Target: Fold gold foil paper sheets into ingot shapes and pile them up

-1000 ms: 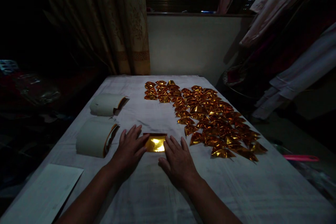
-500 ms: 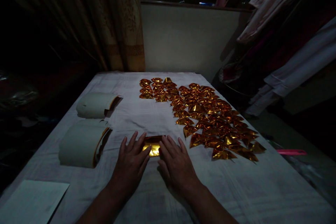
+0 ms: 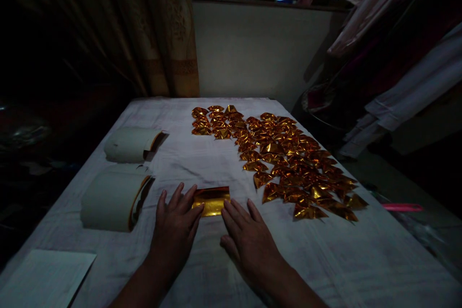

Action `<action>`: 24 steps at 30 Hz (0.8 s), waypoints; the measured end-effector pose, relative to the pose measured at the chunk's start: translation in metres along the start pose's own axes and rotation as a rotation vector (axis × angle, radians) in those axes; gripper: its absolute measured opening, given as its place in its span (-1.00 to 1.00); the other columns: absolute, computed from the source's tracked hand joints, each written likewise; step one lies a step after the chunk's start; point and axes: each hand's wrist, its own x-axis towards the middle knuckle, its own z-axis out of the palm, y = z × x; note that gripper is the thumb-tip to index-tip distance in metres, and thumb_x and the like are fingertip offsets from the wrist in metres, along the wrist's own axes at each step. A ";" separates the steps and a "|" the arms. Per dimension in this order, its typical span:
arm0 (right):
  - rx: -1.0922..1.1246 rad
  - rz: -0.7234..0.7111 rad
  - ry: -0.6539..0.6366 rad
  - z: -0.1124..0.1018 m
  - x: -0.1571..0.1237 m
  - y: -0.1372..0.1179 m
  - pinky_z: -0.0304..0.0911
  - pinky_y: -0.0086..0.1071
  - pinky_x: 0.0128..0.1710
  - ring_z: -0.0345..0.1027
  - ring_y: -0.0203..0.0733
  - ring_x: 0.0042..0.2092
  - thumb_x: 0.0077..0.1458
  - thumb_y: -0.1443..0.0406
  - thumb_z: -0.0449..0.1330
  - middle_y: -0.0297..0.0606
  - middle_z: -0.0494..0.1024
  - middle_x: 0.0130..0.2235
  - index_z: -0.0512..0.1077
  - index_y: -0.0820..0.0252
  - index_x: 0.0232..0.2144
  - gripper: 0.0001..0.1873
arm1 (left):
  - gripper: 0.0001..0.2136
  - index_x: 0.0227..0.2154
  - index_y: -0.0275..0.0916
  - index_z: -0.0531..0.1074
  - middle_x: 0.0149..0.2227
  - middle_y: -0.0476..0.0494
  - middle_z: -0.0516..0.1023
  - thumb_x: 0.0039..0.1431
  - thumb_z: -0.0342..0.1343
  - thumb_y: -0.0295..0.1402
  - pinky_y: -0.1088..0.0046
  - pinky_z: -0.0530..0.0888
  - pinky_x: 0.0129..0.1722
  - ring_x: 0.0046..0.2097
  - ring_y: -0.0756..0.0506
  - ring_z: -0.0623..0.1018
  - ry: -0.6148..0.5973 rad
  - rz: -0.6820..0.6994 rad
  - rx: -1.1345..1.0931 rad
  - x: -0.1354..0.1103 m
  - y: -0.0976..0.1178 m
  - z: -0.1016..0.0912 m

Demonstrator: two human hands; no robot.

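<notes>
A sheet of shiny gold foil paper (image 3: pixel 212 200) lies on the pale cloth in front of me, with a darker band along its far edge and a bright fold nearer. My left hand (image 3: pixel 175 224) rests flat at its left end, fingers spread and the thumb touching the foil. At the right end, my right hand (image 3: pixel 247 231) lies with fingers stretched out, their tips at the foil's near corner. Many folded gold foil pieces (image 3: pixel 273 148) sit in rows to the right and beyond.
Two curved stacks of pale-backed sheets (image 3: pixel 110 198) stand on the left. A flat white sheet (image 3: pixel 54 274) lies at the near left corner. Behind the cloth-covered surface (image 3: pixel 173 154) are a wall and a curtain (image 3: pixel 169 33); clothes (image 3: pixel 418 77) hang at the right.
My hands have moved slightly apart, the left one leftward and the right one a little nearer and to the right, so more of the gold foil shows between them.
</notes>
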 end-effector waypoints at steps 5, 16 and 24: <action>0.001 0.016 0.021 0.002 -0.002 0.002 -0.09 0.19 0.37 0.13 0.05 0.35 0.36 0.10 0.07 -0.12 0.31 0.31 0.29 0.16 0.28 -0.47 | -0.74 -0.11 -0.10 0.56 0.28 -0.14 0.40 0.30 0.01 -0.46 -0.14 0.11 0.33 0.36 -0.30 0.26 -0.018 0.132 -0.084 -0.004 0.013 -0.001; -0.027 0.031 0.181 0.006 -0.002 0.015 0.03 0.16 0.31 0.30 0.05 0.25 0.38 0.21 0.03 -0.21 0.49 0.19 0.46 0.10 0.12 -0.63 | -0.73 0.02 -0.06 0.52 0.04 -0.05 0.63 0.33 0.06 -0.36 -0.11 0.07 0.34 0.14 -0.23 0.54 -0.110 0.200 -0.134 -0.005 -0.005 -0.005; -0.079 -0.033 0.324 0.011 -0.001 0.020 0.09 0.11 0.26 0.39 0.02 0.16 0.33 0.29 0.10 -0.24 0.57 0.11 0.50 0.09 0.04 -0.71 | -0.81 -0.18 -0.10 0.59 -0.13 0.02 0.70 0.34 0.05 -0.36 0.02 0.08 0.32 -0.06 -0.16 0.64 0.052 0.179 -0.218 -0.003 -0.008 -0.014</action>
